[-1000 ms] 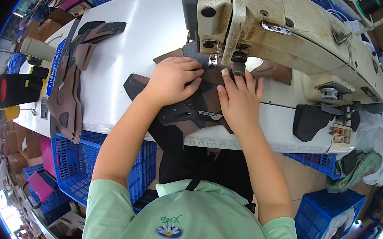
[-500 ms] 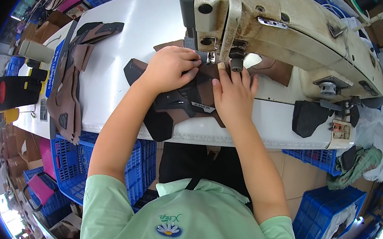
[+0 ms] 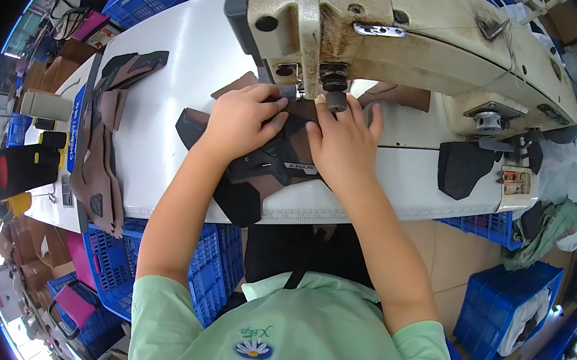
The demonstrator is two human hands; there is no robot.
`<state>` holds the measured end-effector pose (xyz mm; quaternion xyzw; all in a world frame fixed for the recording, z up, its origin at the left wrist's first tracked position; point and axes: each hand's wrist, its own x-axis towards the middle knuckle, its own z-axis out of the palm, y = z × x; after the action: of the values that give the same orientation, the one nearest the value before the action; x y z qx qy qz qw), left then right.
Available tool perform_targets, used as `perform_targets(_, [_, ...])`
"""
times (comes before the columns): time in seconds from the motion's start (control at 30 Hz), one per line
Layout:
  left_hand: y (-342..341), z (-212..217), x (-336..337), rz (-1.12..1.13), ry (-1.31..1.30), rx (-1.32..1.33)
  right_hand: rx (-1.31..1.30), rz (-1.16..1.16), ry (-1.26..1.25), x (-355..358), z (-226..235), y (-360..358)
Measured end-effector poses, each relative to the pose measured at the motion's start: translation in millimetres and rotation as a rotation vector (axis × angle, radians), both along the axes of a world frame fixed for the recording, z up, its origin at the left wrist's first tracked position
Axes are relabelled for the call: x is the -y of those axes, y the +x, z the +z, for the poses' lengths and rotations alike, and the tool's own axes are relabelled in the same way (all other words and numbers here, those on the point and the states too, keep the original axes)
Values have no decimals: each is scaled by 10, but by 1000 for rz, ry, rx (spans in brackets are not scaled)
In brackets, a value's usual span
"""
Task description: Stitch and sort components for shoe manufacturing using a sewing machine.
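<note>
Workpiece (image 3: 269, 166) under left hand (image 3: 242, 119) and right hand (image 3: 343, 143), showing between them

L hand (image 3: 242, 120) covers pt of brown & black piece (image 3: 255, 166), so what's under palm = can't tell. R hand (image 3: 345, 144): a fingertip hidden behind knob (image 3: 337, 101). Label (image 3: 299, 168) on piece too small/blurry to read. Sewing machine (image 3: 413, 63) cut off by top of pic, hides pt of table's (image 3: 159, 138) far edge. Blue basket (image 3: 217, 271) partly hidden under table's near edge, L end. Shirt (image 3: 301, 329) cut off at btm.
</note>
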<state>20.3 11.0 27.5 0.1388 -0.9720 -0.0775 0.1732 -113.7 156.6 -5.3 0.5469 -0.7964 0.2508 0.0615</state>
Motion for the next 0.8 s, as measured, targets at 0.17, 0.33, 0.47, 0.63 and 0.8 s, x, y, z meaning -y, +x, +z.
perform_targets(0.17, [-77,-49,-312,181,-16,-17,-33,12,16,16,-25,-92])
perform_targets(0.33, [-228,-74,-675,315,-60,21,-54,116,77,57,-36,-337])
perform_targets(0.47, [-277,-82,-757,345,-65,43,-21,268,30,120,-98,-527])
perform_targets(0.63, [-301,-78,-779,372,-89,94,-48,300,19,145,-108,-579])
perform_targets(0.8, [-299,-85,-789,372,-101,85,-40,310,17,152,-108,-577])
